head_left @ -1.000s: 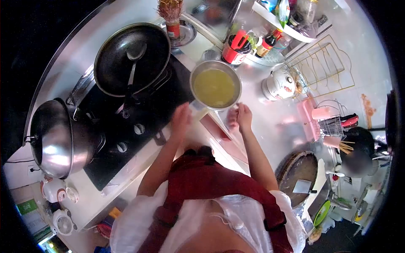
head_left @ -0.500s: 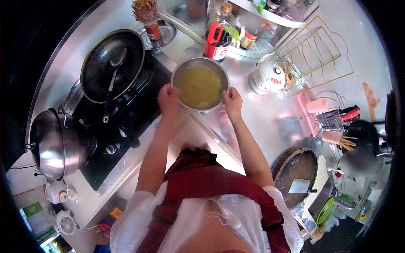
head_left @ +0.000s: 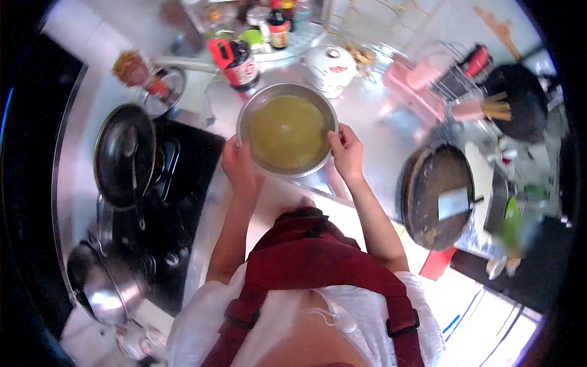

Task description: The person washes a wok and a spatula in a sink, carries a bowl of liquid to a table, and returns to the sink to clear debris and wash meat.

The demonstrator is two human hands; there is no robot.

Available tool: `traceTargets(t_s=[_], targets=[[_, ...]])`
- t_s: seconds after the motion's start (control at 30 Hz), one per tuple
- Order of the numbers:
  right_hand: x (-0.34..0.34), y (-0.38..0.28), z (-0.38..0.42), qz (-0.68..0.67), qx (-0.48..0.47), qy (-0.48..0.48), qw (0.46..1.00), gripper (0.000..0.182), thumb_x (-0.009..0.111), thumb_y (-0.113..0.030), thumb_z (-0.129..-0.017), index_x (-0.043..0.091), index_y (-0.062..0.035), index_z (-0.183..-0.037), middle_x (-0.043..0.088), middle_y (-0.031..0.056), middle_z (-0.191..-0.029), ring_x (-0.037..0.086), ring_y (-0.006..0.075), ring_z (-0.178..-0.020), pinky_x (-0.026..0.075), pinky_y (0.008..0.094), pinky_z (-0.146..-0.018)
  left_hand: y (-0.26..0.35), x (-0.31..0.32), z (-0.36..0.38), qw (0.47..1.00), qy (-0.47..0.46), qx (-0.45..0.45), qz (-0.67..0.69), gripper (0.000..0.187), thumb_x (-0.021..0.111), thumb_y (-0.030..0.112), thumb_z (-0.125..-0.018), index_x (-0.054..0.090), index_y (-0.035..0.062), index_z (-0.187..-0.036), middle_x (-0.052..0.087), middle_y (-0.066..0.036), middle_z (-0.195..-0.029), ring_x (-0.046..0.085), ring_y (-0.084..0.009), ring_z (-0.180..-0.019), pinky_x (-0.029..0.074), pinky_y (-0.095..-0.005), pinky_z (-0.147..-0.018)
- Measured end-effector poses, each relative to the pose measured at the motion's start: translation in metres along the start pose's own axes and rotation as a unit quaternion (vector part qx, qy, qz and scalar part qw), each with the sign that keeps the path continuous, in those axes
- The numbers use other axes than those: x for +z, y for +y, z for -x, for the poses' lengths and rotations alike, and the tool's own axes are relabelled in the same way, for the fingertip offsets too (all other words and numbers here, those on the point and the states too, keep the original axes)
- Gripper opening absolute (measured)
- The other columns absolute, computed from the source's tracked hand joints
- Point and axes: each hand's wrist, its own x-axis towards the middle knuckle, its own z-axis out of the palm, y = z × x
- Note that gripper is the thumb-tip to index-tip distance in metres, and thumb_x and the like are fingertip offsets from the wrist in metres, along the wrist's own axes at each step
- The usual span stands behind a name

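Observation:
A round metal bowl [head_left: 243, 122] holds yellowish-green liquid [head_left: 287, 131] and is level in front of my chest. My left hand [head_left: 239, 164] grips its left rim, thumb on top. On the right rim, my right hand [head_left: 347, 153] is closed the same way, its thumb over the edge. The fingers under the bowl are hidden. Beyond the bowl stand a dark sauce bottle with a red handle [head_left: 237, 64] and a white lidded pot [head_left: 331, 68].
To the left, a black stove [head_left: 192, 147] carries a wok with a ladle [head_left: 110, 153] and a steel pot [head_left: 110, 281]. A round chopping board [head_left: 428, 177] with a cleaver [head_left: 454, 203] lies right. Further back are a pink rack [head_left: 416, 92] and chopsticks [head_left: 494, 108].
My view and body have turned right, so the stove sits further left. The bowl, still in both hands, is now over the metal counter, away from the stove's edge.

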Motion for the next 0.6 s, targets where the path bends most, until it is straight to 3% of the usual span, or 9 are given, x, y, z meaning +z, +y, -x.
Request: traceTargets(t_s=[0.1,0.2,0.27,0.4,0.47,0.6], targets=[[-0.038,-0.01,0.032,-0.03,0.051,0.049,0.997,0.022,0.06,-0.015,-0.082,0.06,0.0001,-0.098,0.052,0.0056,-0.06,0.048,0.0116,-0.052,0.041,0.0277,-0.052,-0.002,0.016,0.021,0.999,-0.046,0.007,-0.002,0.029,0.055,0.007,-0.083,0.053,-0.0035,-0.11,0.059,-0.007,-0.096,0.056,-0.0126,-0.083,0.046,-0.0254,-0.074],[-0.069,-0.01,0.053,-0.004,0.071,0.098,0.993,0.02,0.057,-0.013,-0.086,0.059,0.0023,-0.098,0.051,-0.0009,-0.062,0.045,0.0053,-0.055,0.038,0.0212,-0.051,-0.006,0.036,0.027,0.994,-0.108,0.011,0.02,0.032,0.056,0.007,-0.083,0.051,-0.0036,-0.112,0.057,-0.006,-0.094,0.054,-0.0116,-0.082,0.044,-0.0246,-0.072],[-0.09,0.001,0.078,0.03,0.048,0.155,0.986,0.021,0.056,-0.013,-0.086,0.059,0.0024,-0.099,0.052,-0.0007,-0.063,0.045,0.0053,-0.055,0.038,0.0214,-0.051,-0.014,0.044,0.043,0.986,-0.16,-0.007,0.04,0.035,0.057,0.008,-0.083,0.05,-0.0043,-0.115,0.056,-0.005,-0.093,0.052,-0.0092,-0.08,0.043,-0.0214,-0.068],[-0.136,0.002,0.128,0.007,0.094,0.245,0.965,0.021,0.057,-0.014,-0.085,0.059,0.0012,-0.1,0.053,-0.0008,-0.065,0.045,0.0052,-0.057,0.039,0.0219,-0.053,0.006,0.078,0.09,0.97,-0.225,-0.07,0.069,0.035,0.058,0.01,-0.084,0.05,-0.0041,-0.115,0.054,-0.002,-0.085,0.05,-0.0072,-0.071,0.042,-0.0204,-0.062],[-0.159,0.01,0.154,0.031,0.114,0.292,0.949,0.021,0.057,-0.015,-0.086,0.059,0.0004,-0.1,0.053,-0.001,-0.065,0.045,0.0052,-0.057,0.038,0.0218,-0.053,0.005,0.089,0.112,0.946,-0.321,-0.047,0.007,0.034,0.059,0.01,-0.084,0.05,-0.0044,-0.114,0.053,0.0,-0.081,0.049,-0.0067,-0.067,0.041,-0.0203,-0.058],[-0.206,0.012,0.21,0.018,0.132,0.368,0.92,0.02,0.056,-0.015,-0.086,0.059,0.0002,-0.1,0.052,-0.0011,-0.064,0.044,0.0055,-0.056,0.038,0.0223,-0.052,0.003,0.123,0.163,0.909,-0.416,0.017,0.008,0.034,0.059,0.01,-0.084,0.051,-0.0051,-0.113,0.054,-0.001,-0.082,0.05,-0.0065,-0.068,0.041,-0.0201,-0.057]])
